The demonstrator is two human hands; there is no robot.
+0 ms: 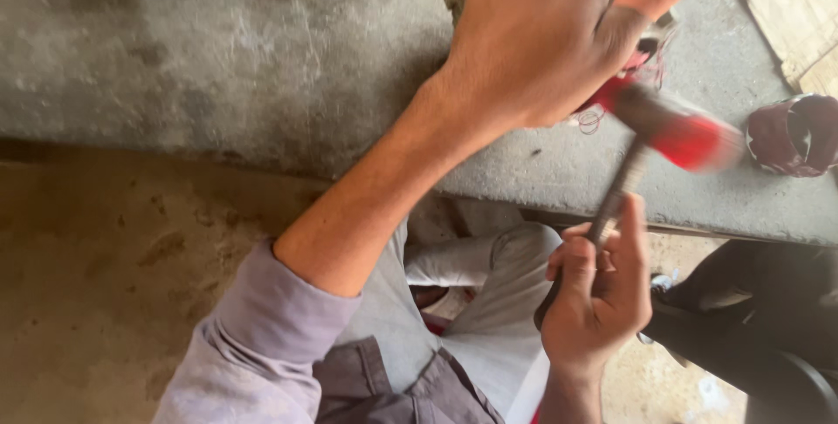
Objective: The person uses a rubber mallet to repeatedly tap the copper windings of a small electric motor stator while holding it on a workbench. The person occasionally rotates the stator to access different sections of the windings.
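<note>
My right hand (pixel 598 289) grips the dark handle of a hammer (pixel 672 131) whose red head is blurred with motion, just right of my left hand. My left hand (pixel 541 35) reaches out over a grey concrete slab (pixel 262 66) and presses down on a small part with red pieces and thin wire (pixel 621 83). Most of that part is hidden under my palm and fingers. A lilac sleeve is pushed up my left forearm.
A dark red round piece (pixel 799 134) lies on the slab at the right. Wooden boards (pixel 799 5) sit at the top right corner. A brown dirt floor (pixel 105 284) is at the left, and a black object (pixel 768 337) at the lower right.
</note>
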